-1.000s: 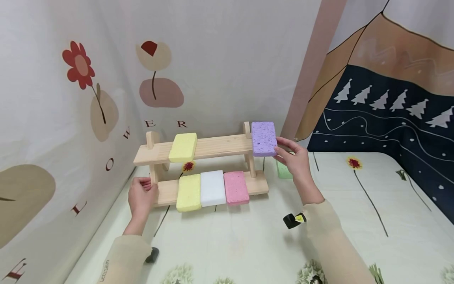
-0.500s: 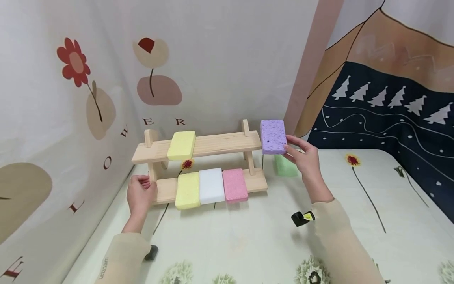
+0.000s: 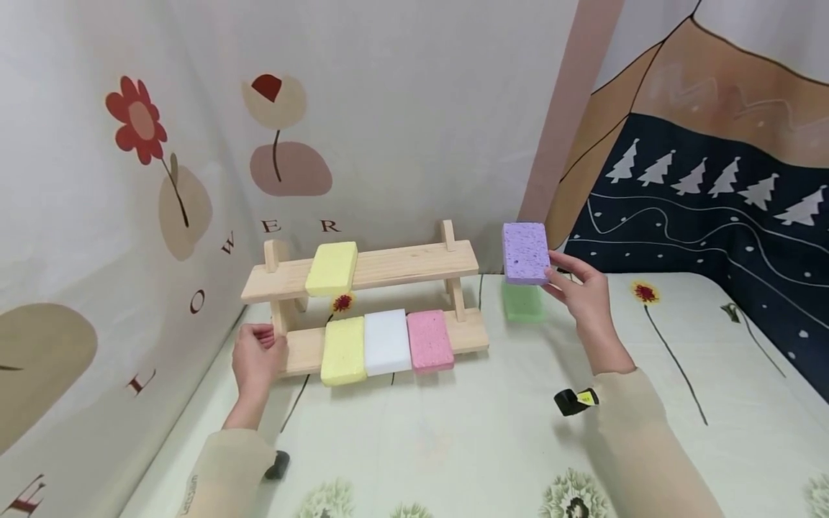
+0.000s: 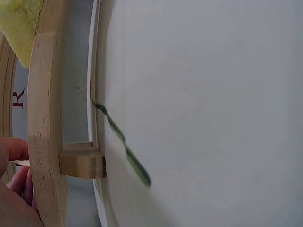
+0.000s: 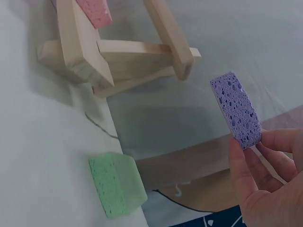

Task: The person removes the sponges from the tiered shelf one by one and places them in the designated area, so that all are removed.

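Note:
My right hand (image 3: 586, 298) pinches a purple sponge (image 3: 525, 253) by its right edge. The sponge is up in the air, apart from the shelf's right end; in the right wrist view, thumb and fingers hold the sponge (image 5: 235, 109) at one end. With my left hand (image 3: 257, 360) I grip the two-tier wooden shelf (image 3: 414, 265) at the left end of its lower board. A yellow sponge (image 3: 332, 268) leans on the upper board. Along the lower board stand a second yellow sponge (image 3: 344, 350), a white sponge (image 3: 387, 342) and a pink sponge (image 3: 430, 341), side by side.
A green sponge (image 3: 522, 303) lies on the light, flower-printed cloth to the right of the shelf, below the purple one. Printed fabric (image 3: 414, 129) hangs behind the shelf and along the left side. A black camera (image 3: 573, 401) juts from the right wrist.
My right hand has carried the purple sponge to the right, away from the upper board's end, so the green sponge shows more. The left hand and the shelf have stayed in place.

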The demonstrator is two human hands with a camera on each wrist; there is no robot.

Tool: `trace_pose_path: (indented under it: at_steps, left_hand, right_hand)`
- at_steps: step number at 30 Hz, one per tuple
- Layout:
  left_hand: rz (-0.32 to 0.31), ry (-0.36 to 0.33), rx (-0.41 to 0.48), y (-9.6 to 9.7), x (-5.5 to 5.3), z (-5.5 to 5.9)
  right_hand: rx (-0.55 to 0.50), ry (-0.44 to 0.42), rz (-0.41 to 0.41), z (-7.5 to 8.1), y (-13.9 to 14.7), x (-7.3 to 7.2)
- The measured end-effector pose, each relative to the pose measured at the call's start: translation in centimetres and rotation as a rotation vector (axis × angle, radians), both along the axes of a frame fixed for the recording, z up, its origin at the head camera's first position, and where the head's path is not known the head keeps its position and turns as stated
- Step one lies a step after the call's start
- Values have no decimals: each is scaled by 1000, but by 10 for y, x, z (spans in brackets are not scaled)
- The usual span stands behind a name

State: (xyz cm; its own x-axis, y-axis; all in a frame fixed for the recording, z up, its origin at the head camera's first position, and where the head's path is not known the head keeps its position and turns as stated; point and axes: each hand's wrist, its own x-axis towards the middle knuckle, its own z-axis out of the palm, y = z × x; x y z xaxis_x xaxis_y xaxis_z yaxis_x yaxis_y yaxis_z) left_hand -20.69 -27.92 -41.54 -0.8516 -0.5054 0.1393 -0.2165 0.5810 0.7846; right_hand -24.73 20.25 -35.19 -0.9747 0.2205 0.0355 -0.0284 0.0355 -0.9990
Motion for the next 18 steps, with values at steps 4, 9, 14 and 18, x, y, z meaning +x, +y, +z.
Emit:
trace_pose_path:
  at_steps: [4, 9, 14, 18]
  left_hand:
    - [6, -3, -3, -1, 1, -1]
    - [-1, 5, -8, -1, -1, -1]
    - [-14, 9, -1, -1, -2, -1]
    - [-8, 11, -8, -1, -2, -1]
  right_hand:
    - [13, -40, -22, -5, 7, 0]
    - [45, -58, -59, -7, 18, -2]
    - [39, -79, -85, -12, 27, -3]
    - [66, -96, -103, -16, 32, -4]
